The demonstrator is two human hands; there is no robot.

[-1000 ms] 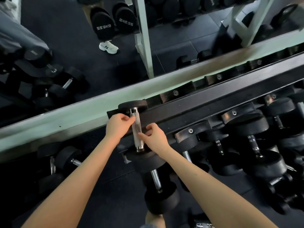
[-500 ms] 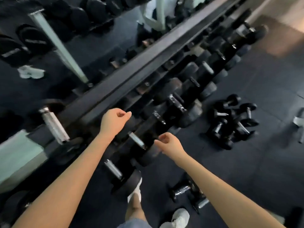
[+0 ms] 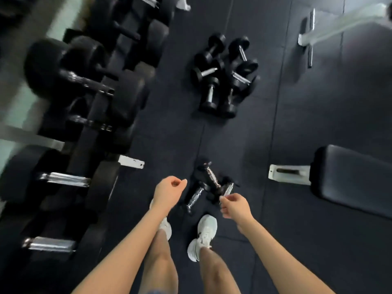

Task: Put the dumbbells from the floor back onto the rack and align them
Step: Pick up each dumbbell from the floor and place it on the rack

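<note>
Small cluster of black-headed, chrome-handled dumbbells [image 3: 209,183] is lying on the dark rubber-tile floor [image 3: 297,128], just ahead of your toes. Their handles are pointing at odd angles, some touching; blur is making an exact count unsafe.

A second, larger heap of the same black-and-chrome dumbbells [image 3: 222,77] is sitting further out on the floor, well apart from the near cluster and jumbled against one another.

Your left hand [image 3: 168,189] is hanging above the floor just left of the near cluster, fingers loosely curled, gripping nothing. Your right hand [image 3: 234,205] is hovering over the cluster's right side, fingers likewise loosely curled and empty. Its fingertips are lining up with one chrome handle in the view, but whether they touch it cannot be told.

Your white trainers [image 3: 203,236] are standing on the floor beneath your forearms, near the cluster.

Along the floor's left edge the black steel rack [image 3: 89,145] is carrying big black round-headed dumbbells [image 3: 80,81], handles lying crosswise to it.

At the right edge a black padded bench [image 3: 352,179] is showing on a pale metal foot [image 3: 288,171]. Another pale metal frame [image 3: 339,22] is lying at the far right corner.
</note>
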